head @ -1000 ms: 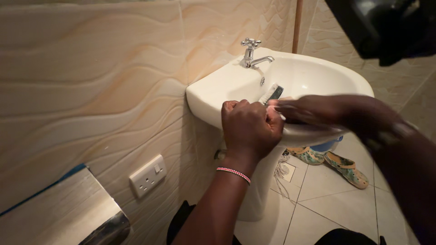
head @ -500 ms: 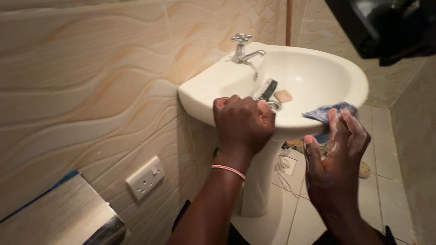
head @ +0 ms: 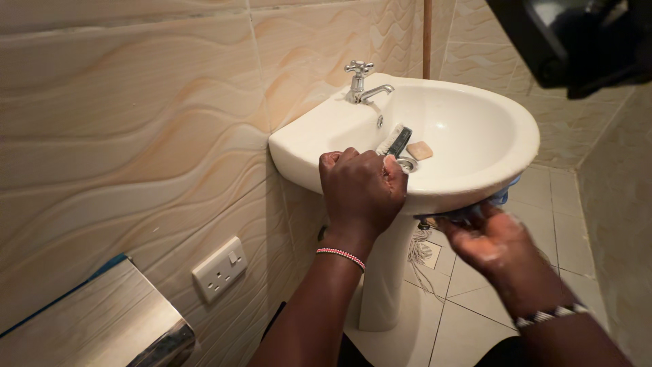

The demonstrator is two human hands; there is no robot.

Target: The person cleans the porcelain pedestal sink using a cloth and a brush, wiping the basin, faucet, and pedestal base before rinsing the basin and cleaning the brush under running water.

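At the far left a shiny metal dispenser [head: 102, 316] juts from the wavy beige tiled wall [head: 136, 136], and a white double socket [head: 219, 269] sits on the wall just beside it, low down and well apart from the water.

Next comes the left hand [head: 361, 190], wearing a beaded bracelet [head: 340, 257] at the wrist. It is curled shut over the front rim of the white pedestal basin [head: 475, 183], knuckles up and fingers bent over the edge; the likely reason is to brace the body while the other hand works below. It holds nothing besides the rim.

Inside the bowl, just beyond that hand, a scrubbing brush [head: 394, 141] lies on its side next to the metal drain [head: 406, 164], with a small tan bar of soap [head: 420, 150] touching the bowl just to the right. Both seem parked there so they stay within reach and drip into the basin. The chrome tap [head: 360, 81] stands at the back rim, and a copper-coloured pipe [head: 427, 37] runs up the wall behind.

To the right, the right hand [head: 490, 241] is under the front lip of the basin, palm turned up and wet with suds, pressing a blue cloth [head: 499, 198] against the underside. The hand is blurred, so the exact grip cannot be told, though the fingers look closed loosely on the cloth. The cloth lies to the right of the left hand, below the rim, touching both basin and right hand. Pale floor tiles [head: 475, 312] show beneath.
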